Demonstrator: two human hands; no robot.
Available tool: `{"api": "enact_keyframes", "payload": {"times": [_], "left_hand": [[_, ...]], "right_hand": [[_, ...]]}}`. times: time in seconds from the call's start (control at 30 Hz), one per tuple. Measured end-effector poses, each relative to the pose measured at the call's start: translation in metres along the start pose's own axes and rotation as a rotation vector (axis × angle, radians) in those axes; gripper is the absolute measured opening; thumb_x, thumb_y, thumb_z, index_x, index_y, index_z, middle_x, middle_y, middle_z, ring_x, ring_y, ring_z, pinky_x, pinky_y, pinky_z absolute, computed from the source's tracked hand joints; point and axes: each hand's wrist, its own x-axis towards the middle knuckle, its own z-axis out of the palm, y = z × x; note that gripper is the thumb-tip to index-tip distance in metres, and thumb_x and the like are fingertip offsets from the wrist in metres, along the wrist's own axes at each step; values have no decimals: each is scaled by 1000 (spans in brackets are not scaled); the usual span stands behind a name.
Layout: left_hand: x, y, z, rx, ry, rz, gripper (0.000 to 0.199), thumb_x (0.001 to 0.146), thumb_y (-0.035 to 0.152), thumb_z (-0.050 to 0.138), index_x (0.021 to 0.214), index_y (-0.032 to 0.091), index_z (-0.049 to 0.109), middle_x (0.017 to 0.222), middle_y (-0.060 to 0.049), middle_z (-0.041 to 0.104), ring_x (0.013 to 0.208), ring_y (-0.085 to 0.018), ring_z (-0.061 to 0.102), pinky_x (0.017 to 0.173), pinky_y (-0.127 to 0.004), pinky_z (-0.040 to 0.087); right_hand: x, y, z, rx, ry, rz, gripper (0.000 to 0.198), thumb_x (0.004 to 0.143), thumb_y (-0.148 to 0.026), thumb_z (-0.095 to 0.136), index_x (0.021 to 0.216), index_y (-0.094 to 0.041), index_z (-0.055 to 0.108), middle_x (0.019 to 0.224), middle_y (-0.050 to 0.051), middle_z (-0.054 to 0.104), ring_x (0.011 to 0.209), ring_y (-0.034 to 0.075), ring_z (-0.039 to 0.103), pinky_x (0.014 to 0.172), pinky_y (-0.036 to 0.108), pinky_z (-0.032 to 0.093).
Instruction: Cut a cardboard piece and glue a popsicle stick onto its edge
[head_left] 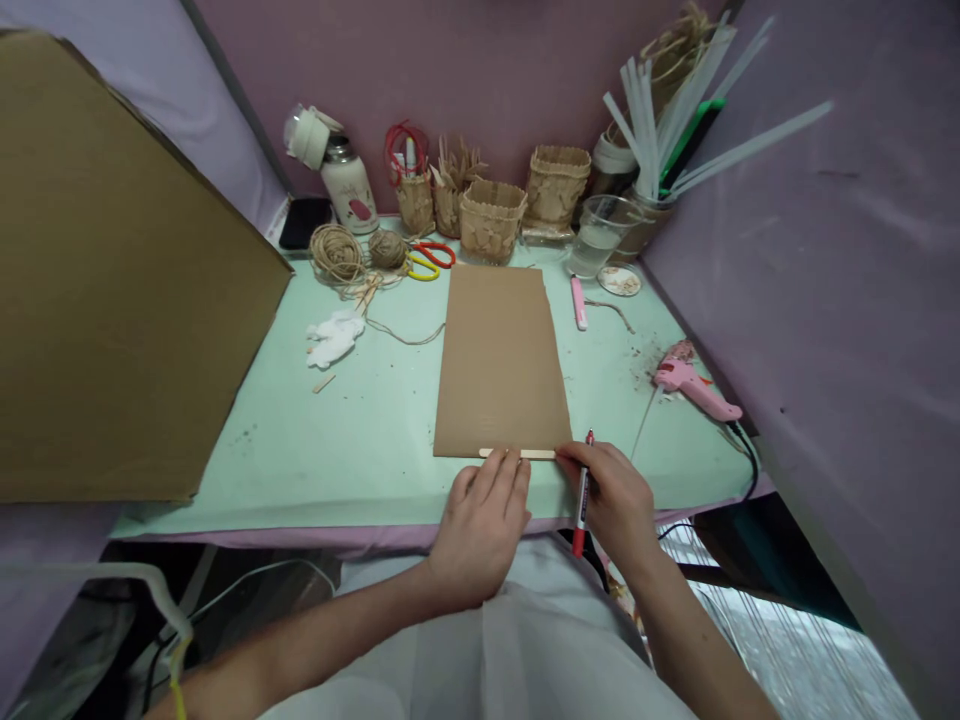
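Table (pixel 375 430), covered in pale green; contents as follows.

Cardboard sheet (pixel 499 360), one, brown: flat, its near end close to the table's near edge.

Wooden stick (pixel 538 454), one, pale, slender: laid along the sheet's near edge, reaching almost to its near right corner.

Left hand (pixel 480 530): at the table's near edge, fingers extended and slightly apart, fingertips resting on the stick.

Right hand (pixel 619 495): thumb and forefinger together at the stick's right end; a white-and-red marker (pixel 583 495) clamped among the fingers, red end toward the table's near edge.

Glue gun (pixel 697 388), pink: by the right edge.

Cutter (pixel 578 303), pink: just beyond the sheet's far right corner.

Clear cup (pixel 592 250), part filled: toward the far right corner.

Woven pots (pixel 492 225), several: along the far edge.

Scissors (pixel 435 260), red and yellow, and twine balls (pixel 337 252), two: near the far edge, left of centre.

Flask (pixel 350 190), cream: near the far left corner.
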Motion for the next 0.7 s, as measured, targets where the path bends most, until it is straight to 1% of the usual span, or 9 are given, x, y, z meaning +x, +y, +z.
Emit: {"api": "enact_keyframes", "payload": {"times": [0.13, 0.27, 0.47, 0.7], "left_hand": [[-5, 6, 1, 56, -54, -8, 60, 90, 50, 55, 134, 10, 51, 145, -16, 47, 134, -27, 43, 100, -40, 36], [-6, 6, 4, 46, -55, -12, 73, 81, 62, 60, 136, 15, 50, 147, -17, 44, 136, -28, 41, 104, -41, 32], [-9, 5, 5, 43, -110, -11, 81, 79, 68, 58, 140, 16, 45, 151, -17, 38, 141, -29, 33, 108, -41, 28], [-10, 4, 8, 18, -128, -22, 81, 80, 68, 56, 141, 17, 42, 154, -18, 32, 143, -30, 28, 111, -43, 25]], "right_hand": [[0, -1, 0, -26, -1, -4, 10, 94, -18, 53, 98, -22, 61, 83, 3, 69, 78, 20, 61, 72, 32, 48], [0, -3, 1, -18, 12, -4, 10, 93, -20, 55, 100, -23, 62, 86, 3, 70, 81, 20, 63, 73, 33, 49], [-1, -4, 2, -1, 49, 39, 8, 92, -21, 58, 98, -23, 63, 86, 2, 69, 83, 19, 63, 73, 31, 50], [-1, -5, 4, 44, 63, 92, 7, 92, -21, 59, 97, -23, 62, 85, 1, 66, 79, 17, 62, 72, 29, 48]]}}
